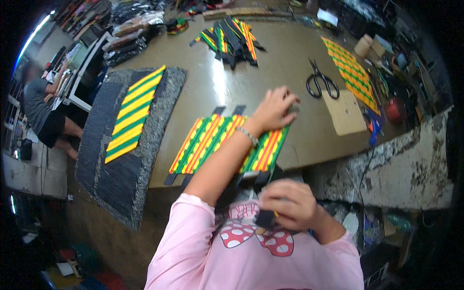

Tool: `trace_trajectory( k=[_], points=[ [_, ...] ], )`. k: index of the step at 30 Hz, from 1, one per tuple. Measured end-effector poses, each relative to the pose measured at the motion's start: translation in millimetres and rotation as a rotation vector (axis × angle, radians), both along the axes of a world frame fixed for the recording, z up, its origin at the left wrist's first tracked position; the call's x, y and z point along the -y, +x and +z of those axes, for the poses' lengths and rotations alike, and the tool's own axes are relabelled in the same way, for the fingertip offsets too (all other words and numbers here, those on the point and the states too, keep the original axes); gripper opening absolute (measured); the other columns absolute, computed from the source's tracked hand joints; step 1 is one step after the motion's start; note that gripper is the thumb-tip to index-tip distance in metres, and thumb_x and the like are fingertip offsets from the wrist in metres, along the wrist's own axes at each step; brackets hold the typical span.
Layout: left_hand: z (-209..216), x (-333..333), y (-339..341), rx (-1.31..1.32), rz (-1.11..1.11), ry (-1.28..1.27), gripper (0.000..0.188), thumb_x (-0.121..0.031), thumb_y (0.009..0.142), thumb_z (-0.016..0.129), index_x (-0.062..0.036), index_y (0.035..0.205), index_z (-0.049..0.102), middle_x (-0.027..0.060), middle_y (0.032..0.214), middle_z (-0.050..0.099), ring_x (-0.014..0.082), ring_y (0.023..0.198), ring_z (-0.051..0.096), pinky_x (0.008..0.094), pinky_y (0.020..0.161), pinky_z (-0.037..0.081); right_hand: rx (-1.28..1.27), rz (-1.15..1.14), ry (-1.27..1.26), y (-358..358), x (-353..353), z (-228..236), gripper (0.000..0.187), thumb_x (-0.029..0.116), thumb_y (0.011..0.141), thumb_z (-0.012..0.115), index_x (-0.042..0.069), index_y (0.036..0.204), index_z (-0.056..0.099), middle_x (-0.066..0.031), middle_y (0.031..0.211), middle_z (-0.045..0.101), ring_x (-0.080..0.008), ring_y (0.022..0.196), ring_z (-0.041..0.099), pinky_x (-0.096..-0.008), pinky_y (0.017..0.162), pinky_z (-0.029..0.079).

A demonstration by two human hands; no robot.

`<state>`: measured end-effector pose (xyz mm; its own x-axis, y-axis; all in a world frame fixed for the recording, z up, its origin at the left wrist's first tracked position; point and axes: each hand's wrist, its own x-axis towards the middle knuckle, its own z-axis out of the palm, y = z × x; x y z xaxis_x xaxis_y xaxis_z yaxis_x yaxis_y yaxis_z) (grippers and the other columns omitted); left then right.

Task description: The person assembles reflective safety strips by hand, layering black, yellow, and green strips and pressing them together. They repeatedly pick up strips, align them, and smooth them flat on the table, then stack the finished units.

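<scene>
A panel of yellow, green and red striped fabric lies near the table's front edge, with short black tabs sticking out at its far and near sides. My left forearm crosses over it. My left hand is at the panel's far right corner, fingers apart and holding nothing that shows. Close to my chest, my right hand is closed with its fingertips pinched on a small black fabric piece. A bit of yellow shows by those fingers. Part of the black piece is hidden behind them.
Black scissors and a tan card lie to the right, beside another patterned strip. Striped pieces are heaped at the back. At left, a grey board carries a yellow-green striped piece. Another person sits far left.
</scene>
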<state>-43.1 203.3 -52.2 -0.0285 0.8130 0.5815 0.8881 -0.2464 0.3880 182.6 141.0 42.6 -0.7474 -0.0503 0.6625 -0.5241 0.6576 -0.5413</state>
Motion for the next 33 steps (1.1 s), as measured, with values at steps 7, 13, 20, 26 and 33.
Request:
trace_trajectory(
  k=[7,13,20,26,33],
  points=[
    [52,18,-46,0.009,0.006,-0.1,0.022,-0.019,0.091,0.058,-0.0048,0.105,0.065,0.0141,0.106,0.064,0.0363,0.104,0.058,0.0426,0.091,0.047,0.004,-0.274,0.213,4,2,-7,0.028,0.009,0.077,0.063,0.003,0.104,0.065,-0.013,0.101,0.065,-0.0286,0.093,0.067,-0.0402,0.084,0.056],
    [30,112,38,-0.026,-0.052,-0.443,0.052,-0.037,0.101,0.036,-0.0074,0.143,0.04,0.0142,0.154,0.03,0.0392,0.143,0.022,0.0491,0.116,0.019,-0.081,-0.228,0.208,5,1,-19,0.027,0.009,0.081,0.063,0.004,0.108,0.064,-0.0132,0.108,0.067,-0.0313,0.1,0.067,-0.0423,0.088,0.055],
    [11,123,56,-0.256,0.023,-0.411,0.05,-0.035,0.101,0.034,-0.0148,0.147,0.035,0.0058,0.155,0.03,0.0295,0.143,0.026,0.0469,0.117,0.015,0.665,0.506,-0.345,30,24,-13,0.017,0.011,0.092,0.057,0.006,0.108,0.063,-0.0141,0.102,0.068,-0.0228,0.087,0.069,-0.0357,0.073,0.055],
    [27,124,53,0.019,-0.033,-0.439,0.056,-0.043,0.1,0.038,-0.0161,0.148,0.035,0.0116,0.157,0.025,0.0348,0.146,0.013,0.0489,0.118,0.008,0.24,-0.361,-0.973,-10,-110,-10,0.02,0.018,0.096,0.06,0.0,0.104,0.059,-0.0021,0.087,0.062,-0.0098,0.083,0.062,-0.0244,0.073,0.052],
    [30,91,9,0.006,0.387,-0.343,0.053,-0.042,0.094,0.052,-0.0081,0.135,0.052,0.0152,0.147,0.04,0.0436,0.142,0.021,0.0574,0.115,0.009,0.34,-0.948,0.34,-74,-167,-50,0.036,0.026,0.088,0.064,0.0,0.113,0.061,-0.0158,0.126,0.053,-0.0354,0.114,0.05,-0.0449,0.098,0.041]
  ],
)
